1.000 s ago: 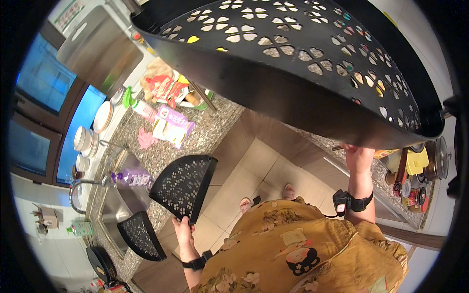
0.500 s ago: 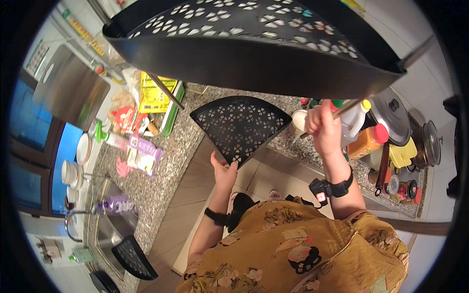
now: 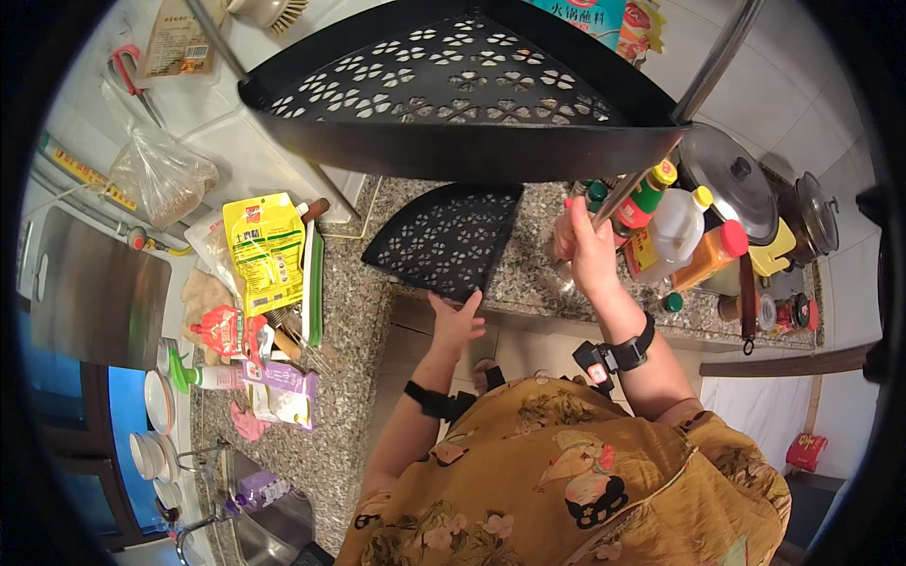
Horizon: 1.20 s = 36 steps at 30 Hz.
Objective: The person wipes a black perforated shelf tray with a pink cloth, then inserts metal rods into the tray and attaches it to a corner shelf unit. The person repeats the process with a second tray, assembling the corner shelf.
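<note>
My left hand [image 3: 456, 319] grips the near corner of a black perforated triangular shelf tray [image 3: 442, 238], which lies low over the granite counter [image 3: 354, 321] in the corner. Fingers of my right hand [image 3: 583, 247] wrap around a slanted metal pole [image 3: 651, 151]. That pole carries a second, larger black perforated shelf [image 3: 462, 94] fixed above, close to the camera. The pole's lower end is hidden behind my right hand.
Sauce and oil bottles [image 3: 675, 222], a lidded pot [image 3: 731, 179] and a steel kettle [image 3: 812, 212] crowd the counter to the right. Food packets [image 3: 264, 250] and a bag [image 3: 156, 174] lie on the left. A sink with tap [image 3: 203, 462] and stacked bowls [image 3: 151, 453] sit lower left.
My left hand carried the loose black tray from down by the sink up to the counter corner. My right hand rose and closed on the pole. The view turned toward the corner.
</note>
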Each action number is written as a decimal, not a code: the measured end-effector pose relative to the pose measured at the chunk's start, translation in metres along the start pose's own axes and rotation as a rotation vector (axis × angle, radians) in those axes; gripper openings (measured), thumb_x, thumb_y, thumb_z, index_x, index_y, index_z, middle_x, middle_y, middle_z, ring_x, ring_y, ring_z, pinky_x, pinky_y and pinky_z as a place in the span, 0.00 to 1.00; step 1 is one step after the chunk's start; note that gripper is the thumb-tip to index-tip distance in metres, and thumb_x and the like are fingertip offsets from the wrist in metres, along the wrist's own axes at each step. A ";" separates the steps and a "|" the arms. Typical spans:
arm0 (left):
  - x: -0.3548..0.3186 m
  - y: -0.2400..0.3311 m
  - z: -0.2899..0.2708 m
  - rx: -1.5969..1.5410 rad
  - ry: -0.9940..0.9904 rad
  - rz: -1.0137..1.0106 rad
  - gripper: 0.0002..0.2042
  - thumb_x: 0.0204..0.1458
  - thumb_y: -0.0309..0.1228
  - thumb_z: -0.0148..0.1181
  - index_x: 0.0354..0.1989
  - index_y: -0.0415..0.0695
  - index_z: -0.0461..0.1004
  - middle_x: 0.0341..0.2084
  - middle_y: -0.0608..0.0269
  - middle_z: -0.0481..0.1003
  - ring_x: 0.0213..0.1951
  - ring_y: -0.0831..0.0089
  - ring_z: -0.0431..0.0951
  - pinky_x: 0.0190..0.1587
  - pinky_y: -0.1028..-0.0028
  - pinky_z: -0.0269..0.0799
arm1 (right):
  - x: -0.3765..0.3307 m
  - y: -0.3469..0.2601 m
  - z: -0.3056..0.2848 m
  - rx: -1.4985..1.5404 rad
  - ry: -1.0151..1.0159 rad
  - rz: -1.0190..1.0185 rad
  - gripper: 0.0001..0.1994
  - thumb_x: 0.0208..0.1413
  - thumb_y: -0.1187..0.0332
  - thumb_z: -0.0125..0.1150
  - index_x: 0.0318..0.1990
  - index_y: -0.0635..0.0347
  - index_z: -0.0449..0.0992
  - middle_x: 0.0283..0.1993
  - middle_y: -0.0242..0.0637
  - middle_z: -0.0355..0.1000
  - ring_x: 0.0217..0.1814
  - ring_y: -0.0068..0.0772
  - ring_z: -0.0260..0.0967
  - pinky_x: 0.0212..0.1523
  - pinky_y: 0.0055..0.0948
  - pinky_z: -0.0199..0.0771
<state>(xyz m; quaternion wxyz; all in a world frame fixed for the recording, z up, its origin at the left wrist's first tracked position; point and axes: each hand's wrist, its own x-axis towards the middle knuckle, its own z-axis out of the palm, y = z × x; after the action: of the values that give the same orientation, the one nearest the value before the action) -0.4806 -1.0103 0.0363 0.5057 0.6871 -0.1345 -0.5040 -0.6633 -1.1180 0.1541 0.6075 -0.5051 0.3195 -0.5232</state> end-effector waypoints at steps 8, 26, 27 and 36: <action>0.118 0.074 -0.113 0.197 0.240 0.741 0.39 0.49 0.26 0.70 0.69 0.36 0.53 0.50 0.52 0.67 0.48 0.69 0.71 0.48 0.72 0.72 | -0.016 0.025 -0.002 -0.012 0.053 -0.041 0.29 0.70 0.48 0.47 0.16 0.51 0.55 0.14 0.24 0.52 0.15 0.19 0.48 0.18 0.24 0.48; 0.151 0.124 -0.095 -0.357 -0.139 0.751 0.10 0.66 0.34 0.52 0.44 0.39 0.74 0.21 0.75 0.62 0.25 0.84 0.60 0.30 0.82 0.57 | -0.059 -0.036 0.035 -0.136 -0.317 0.204 0.18 0.69 0.59 0.53 0.24 0.53 0.64 0.20 0.17 0.56 0.22 0.12 0.52 0.23 0.19 0.54; 0.153 0.122 -0.100 -0.390 -0.141 0.714 0.08 0.65 0.30 0.53 0.44 0.38 0.75 0.21 0.74 0.63 0.25 0.83 0.60 0.30 0.80 0.58 | -0.059 -0.034 0.038 -0.165 -0.371 0.217 0.19 0.68 0.59 0.53 0.24 0.53 0.64 0.20 0.18 0.58 0.21 0.12 0.53 0.23 0.20 0.55; 0.168 0.105 -0.116 -0.501 0.002 0.620 0.17 0.60 0.26 0.58 0.57 0.36 0.70 0.48 0.55 0.75 0.51 0.65 0.76 0.53 0.68 0.74 | -0.058 -0.039 0.050 -0.471 -0.680 0.274 0.23 0.68 0.51 0.51 0.26 0.58 0.64 0.20 0.30 0.66 0.24 0.23 0.65 0.29 0.30 0.68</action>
<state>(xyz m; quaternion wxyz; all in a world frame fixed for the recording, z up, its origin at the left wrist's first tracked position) -0.2741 -1.1100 0.0276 0.7862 0.4696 -0.2079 -0.3438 -0.6436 -1.0465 0.1968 0.6101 -0.7264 0.2761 -0.1546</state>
